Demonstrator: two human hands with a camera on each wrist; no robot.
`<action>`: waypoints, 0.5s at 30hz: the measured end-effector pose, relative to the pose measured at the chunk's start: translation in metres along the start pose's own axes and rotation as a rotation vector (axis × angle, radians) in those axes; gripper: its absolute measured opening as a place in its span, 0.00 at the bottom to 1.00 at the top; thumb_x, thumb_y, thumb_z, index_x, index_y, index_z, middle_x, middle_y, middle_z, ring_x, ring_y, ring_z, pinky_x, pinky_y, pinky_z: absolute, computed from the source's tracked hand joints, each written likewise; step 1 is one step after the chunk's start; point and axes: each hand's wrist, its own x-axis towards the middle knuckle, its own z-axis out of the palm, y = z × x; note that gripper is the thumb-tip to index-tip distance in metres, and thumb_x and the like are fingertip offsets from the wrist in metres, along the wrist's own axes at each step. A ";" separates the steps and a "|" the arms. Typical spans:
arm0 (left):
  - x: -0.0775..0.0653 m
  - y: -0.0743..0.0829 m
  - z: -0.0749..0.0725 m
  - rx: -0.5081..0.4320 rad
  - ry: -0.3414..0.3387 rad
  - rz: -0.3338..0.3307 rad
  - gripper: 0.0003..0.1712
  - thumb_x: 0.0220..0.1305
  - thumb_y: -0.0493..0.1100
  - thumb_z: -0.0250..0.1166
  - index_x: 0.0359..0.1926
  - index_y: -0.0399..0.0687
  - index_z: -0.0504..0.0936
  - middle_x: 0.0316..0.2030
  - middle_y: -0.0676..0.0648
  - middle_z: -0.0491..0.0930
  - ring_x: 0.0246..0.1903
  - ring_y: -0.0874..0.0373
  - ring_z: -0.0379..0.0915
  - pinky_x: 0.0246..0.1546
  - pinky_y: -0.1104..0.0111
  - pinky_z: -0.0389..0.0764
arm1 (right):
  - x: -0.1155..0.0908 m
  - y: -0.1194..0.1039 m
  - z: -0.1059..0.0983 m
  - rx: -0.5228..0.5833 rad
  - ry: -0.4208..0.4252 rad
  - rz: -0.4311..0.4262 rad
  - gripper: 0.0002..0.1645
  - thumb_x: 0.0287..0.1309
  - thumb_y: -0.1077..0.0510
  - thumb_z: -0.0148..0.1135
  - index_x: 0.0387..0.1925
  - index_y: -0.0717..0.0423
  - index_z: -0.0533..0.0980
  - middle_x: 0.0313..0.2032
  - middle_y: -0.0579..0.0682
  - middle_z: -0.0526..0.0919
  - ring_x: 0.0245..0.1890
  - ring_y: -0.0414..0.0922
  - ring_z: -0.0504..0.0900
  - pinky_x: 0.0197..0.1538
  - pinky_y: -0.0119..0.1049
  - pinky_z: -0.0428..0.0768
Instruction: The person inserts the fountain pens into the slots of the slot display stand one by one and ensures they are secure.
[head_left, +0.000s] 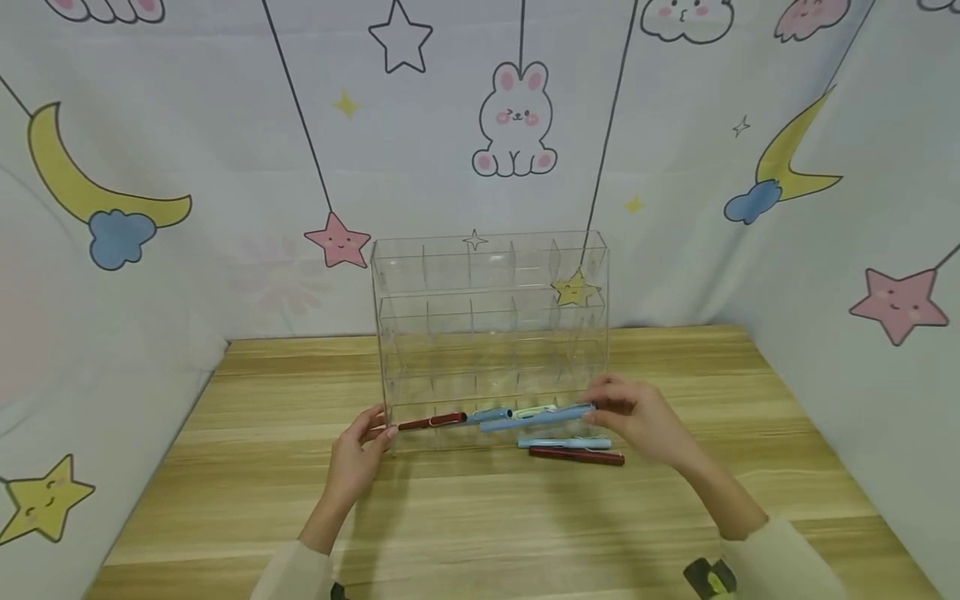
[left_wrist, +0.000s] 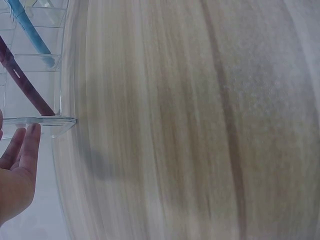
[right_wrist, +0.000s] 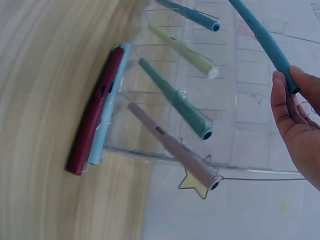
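Note:
My right hand pinches a blue pen by one end, between thumb and fingers. The pen slants across the front of a clear acrylic rack with several compartments. My left hand is at the rack's lower left side, its fingertips against the side panel. Along the bottom row lean a dark red pen, another blue pen, a light green pen, a teal pen and a mauve pen.
A light blue pen and a second dark red pen lie side by side on the wooden table, before the rack's right half. Behind the rack hangs a white curtain printed with cartoon stars, moons and a rabbit.

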 end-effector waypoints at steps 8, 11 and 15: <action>0.001 0.000 0.000 -0.011 0.007 0.000 0.24 0.61 0.35 0.60 0.58 0.34 0.68 0.49 0.33 0.74 0.47 0.42 0.74 0.38 0.66 0.80 | 0.035 -0.013 0.002 -0.020 0.034 0.073 0.09 0.54 0.64 0.63 0.38 0.61 0.81 0.38 0.52 0.76 0.28 0.42 0.71 0.27 0.29 0.73; 0.001 0.000 0.000 -0.013 0.010 0.007 0.24 0.61 0.35 0.60 0.58 0.34 0.68 0.48 0.32 0.75 0.46 0.42 0.74 0.38 0.66 0.80 | 0.048 -0.018 0.004 -0.033 0.055 0.067 0.09 0.53 0.64 0.63 0.38 0.61 0.81 0.37 0.52 0.76 0.29 0.43 0.71 0.28 0.29 0.73; 0.001 -0.001 -0.001 -0.003 0.016 0.014 0.24 0.60 0.34 0.60 0.58 0.33 0.68 0.48 0.32 0.75 0.46 0.42 0.74 0.37 0.66 0.80 | 0.064 -0.024 0.013 -0.053 0.092 0.042 0.09 0.51 0.66 0.64 0.37 0.63 0.81 0.36 0.53 0.77 0.30 0.43 0.71 0.30 0.28 0.74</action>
